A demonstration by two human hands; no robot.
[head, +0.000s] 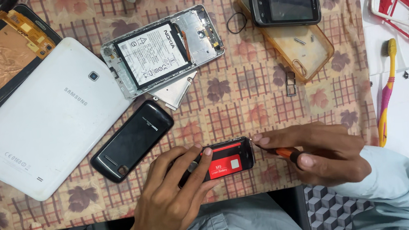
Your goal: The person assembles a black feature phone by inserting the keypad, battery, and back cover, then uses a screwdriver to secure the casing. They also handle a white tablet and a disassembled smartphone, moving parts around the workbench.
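Head view looks down on a small open-backed phone (228,160) with a red battery showing, lying at the near edge of the desk (242,97). Left hand (172,192) curls around its left end, fingers closed on the body and pinning it flat. Right hand (316,152) is closed around an orange-handled screwdriver (283,152), its tip at the phone's right end; the tip itself is hidden. Good work here means keeping the phone pressed still, the driver square to the screw, and turning with light pressure. Just beside lies a black back cover (133,141); farther off, a white tablet (47,119) and an opened smartphone (162,49).
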